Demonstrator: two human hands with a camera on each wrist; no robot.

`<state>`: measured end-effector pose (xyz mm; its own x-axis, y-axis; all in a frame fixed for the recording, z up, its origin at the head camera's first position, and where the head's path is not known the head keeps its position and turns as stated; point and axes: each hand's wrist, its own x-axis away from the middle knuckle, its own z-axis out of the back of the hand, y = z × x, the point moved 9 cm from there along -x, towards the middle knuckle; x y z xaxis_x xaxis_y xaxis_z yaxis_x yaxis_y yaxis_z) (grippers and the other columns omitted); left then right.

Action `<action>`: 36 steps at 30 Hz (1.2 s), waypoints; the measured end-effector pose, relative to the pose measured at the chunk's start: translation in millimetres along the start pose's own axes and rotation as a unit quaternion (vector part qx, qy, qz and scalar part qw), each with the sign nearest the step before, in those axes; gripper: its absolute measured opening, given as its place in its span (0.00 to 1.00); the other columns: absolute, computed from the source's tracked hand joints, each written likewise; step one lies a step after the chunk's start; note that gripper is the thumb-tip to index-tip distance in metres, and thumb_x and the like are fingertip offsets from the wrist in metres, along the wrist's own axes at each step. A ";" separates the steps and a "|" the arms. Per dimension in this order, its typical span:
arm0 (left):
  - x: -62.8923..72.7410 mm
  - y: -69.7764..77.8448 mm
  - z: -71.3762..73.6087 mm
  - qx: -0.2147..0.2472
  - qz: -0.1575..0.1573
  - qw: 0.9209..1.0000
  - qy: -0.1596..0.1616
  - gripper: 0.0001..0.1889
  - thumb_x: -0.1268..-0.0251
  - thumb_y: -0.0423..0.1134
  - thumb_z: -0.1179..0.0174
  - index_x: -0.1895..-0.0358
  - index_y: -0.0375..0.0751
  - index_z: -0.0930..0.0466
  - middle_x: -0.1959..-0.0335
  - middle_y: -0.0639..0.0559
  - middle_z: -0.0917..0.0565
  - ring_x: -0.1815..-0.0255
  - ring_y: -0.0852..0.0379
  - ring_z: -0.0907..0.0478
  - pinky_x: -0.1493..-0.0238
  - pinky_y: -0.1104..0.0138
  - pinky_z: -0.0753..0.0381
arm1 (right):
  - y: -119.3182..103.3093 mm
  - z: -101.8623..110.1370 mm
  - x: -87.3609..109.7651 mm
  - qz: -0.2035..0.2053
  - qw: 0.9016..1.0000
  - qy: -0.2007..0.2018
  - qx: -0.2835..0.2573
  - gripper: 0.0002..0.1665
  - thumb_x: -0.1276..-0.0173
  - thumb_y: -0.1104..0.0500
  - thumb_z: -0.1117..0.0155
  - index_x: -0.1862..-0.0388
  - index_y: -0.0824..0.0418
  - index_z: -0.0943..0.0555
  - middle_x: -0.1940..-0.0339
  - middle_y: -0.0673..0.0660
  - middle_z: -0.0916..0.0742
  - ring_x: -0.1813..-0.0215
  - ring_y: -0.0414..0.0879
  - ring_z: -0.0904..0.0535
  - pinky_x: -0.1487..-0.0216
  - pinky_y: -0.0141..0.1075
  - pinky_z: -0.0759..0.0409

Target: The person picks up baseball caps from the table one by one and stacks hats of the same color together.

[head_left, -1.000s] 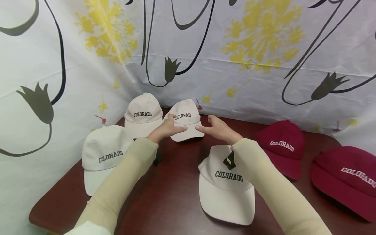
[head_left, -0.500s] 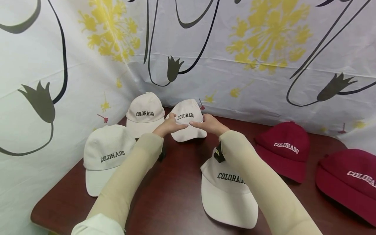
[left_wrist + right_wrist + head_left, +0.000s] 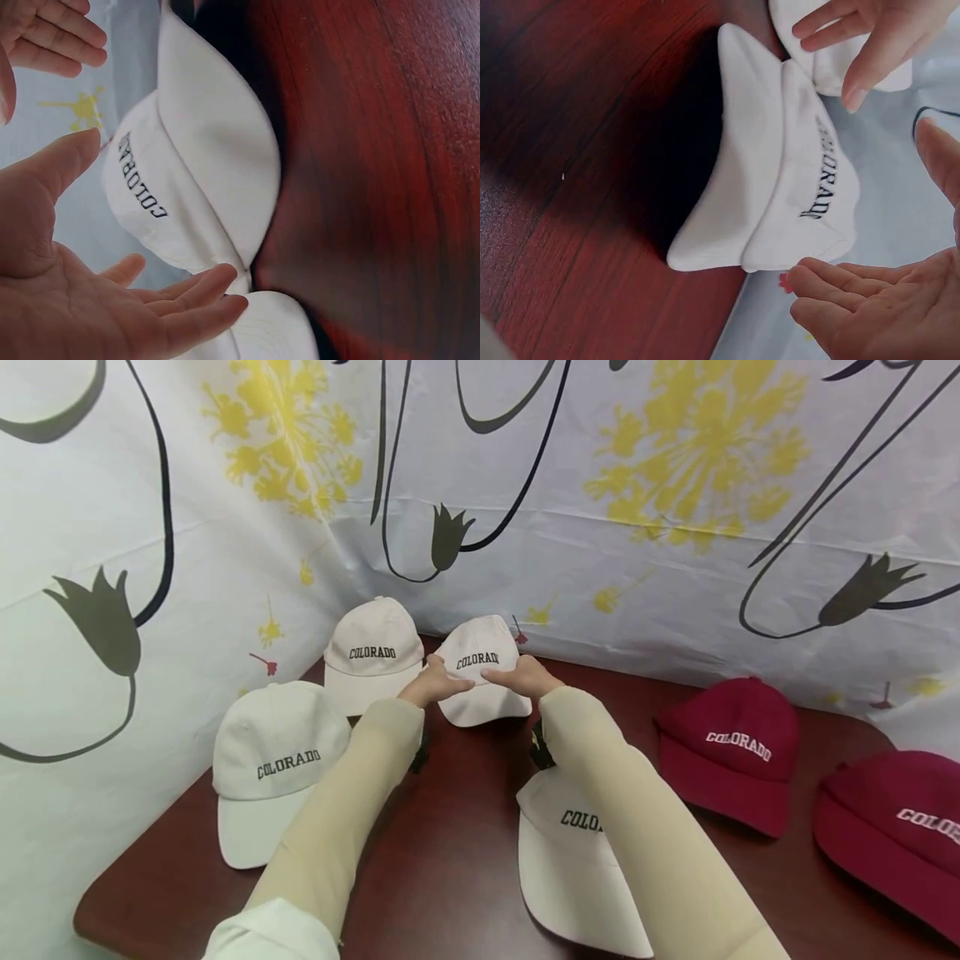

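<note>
In the head view a white cap [image 3: 487, 703] lettered COLORADO sits at the back of the dark red table, its brim toward me. My left hand [image 3: 433, 683] is at its left side and my right hand [image 3: 528, 677] at its right, thumbs pointing inward across its front. The left wrist view has the left hand's fingers [image 3: 202, 319] straight, overlapping the cap's edge. Seen from the right wrist, the right hand's fingertips [image 3: 807, 283] lie right at the cap's side, fingers extended and thumb spread.
Another white cap [image 3: 373, 652] stands close on the left, with a whitish cap [image 3: 277, 752] nearer me. Under my right forearm lies a third pale cap [image 3: 562, 885]. Two dark red caps [image 3: 731, 727] are on the right. Patterned cloth [image 3: 555, 568] hangs behind the table [image 3: 442, 860].
My right hand has moved left and in to the cap's side, closing the gap. The left hand stays at the other side. The cap keeps its place among the others.
</note>
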<state>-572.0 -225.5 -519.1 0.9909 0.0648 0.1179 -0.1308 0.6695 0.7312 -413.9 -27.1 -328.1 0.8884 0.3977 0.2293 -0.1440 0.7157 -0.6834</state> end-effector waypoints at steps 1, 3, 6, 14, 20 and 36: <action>15.3 9.6 3.9 0.002 -0.001 1.000 -0.003 0.70 0.74 0.77 0.38 0.30 0.40 0.67 0.39 0.34 0.36 0.38 0.45 0.38 0.44 0.55 0.35 | 2.7 -0.8 -2.7 -0.006 1.000 0.000 -0.005 0.36 0.33 0.44 0.46 0.40 0.73 0.34 0.39 0.69 0.30 0.40 0.57 0.32 0.42 0.46 0.34; 41.4 27.6 12.1 0.002 0.003 1.000 -0.005 0.68 0.68 0.74 0.38 0.31 0.36 0.66 0.39 0.32 0.38 0.38 0.44 0.39 0.43 0.57 0.36 | 6.6 -2.1 -7.4 -0.014 1.000 -0.001 -0.002 0.37 0.33 0.44 0.46 0.40 0.74 0.34 0.39 0.70 0.31 0.40 0.58 0.32 0.42 0.46 0.34; 115.1 79.2 34.8 0.023 0.023 0.999 -0.031 0.56 0.50 0.57 0.37 0.32 0.29 0.65 0.37 0.28 0.40 0.35 0.43 0.42 0.40 0.58 0.39 | 12.3 -5.2 -13.6 -0.032 0.999 -0.005 0.013 0.39 0.33 0.43 0.47 0.38 0.74 0.36 0.38 0.70 0.31 0.39 0.59 0.33 0.43 0.47 0.33; 57.3 34.1 10.0 0.024 0.011 1.000 0.003 0.61 0.58 0.64 0.34 0.31 0.35 0.65 0.39 0.30 0.38 0.36 0.43 0.42 0.40 0.60 0.39 | 56.3 -18.5 -64.0 -0.060 0.997 0.012 0.055 0.52 0.42 0.32 0.44 0.36 0.72 0.39 0.37 0.68 0.32 0.39 0.58 0.33 0.44 0.47 0.32; 35.1 19.4 -1.2 -0.003 0.011 1.000 0.019 0.58 0.57 0.65 0.36 0.34 0.32 0.61 0.42 0.28 0.35 0.39 0.39 0.39 0.44 0.59 0.36 | 133.1 -32.1 -149.6 -0.044 0.996 0.024 0.075 0.66 0.63 0.18 0.44 0.43 0.72 0.30 0.46 0.66 0.24 0.51 0.53 0.25 0.56 0.42 0.26; 168.0 110.0 48.4 0.012 0.061 0.998 0.019 0.45 0.48 0.49 0.36 0.34 0.34 0.54 0.43 0.30 0.33 0.39 0.37 0.39 0.40 0.53 0.40 | 140.1 -41.7 -150.6 -0.077 0.995 0.049 0.049 0.59 0.58 0.24 0.38 0.44 0.72 0.30 0.52 0.64 0.22 0.56 0.53 0.25 0.56 0.41 0.27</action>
<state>-421.5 -176.8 -386.4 0.9681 0.1734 0.1807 -0.2502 0.6375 0.7287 -549.8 -10.7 -487.3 0.9404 0.2257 0.2544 -0.0411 0.8181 -0.5737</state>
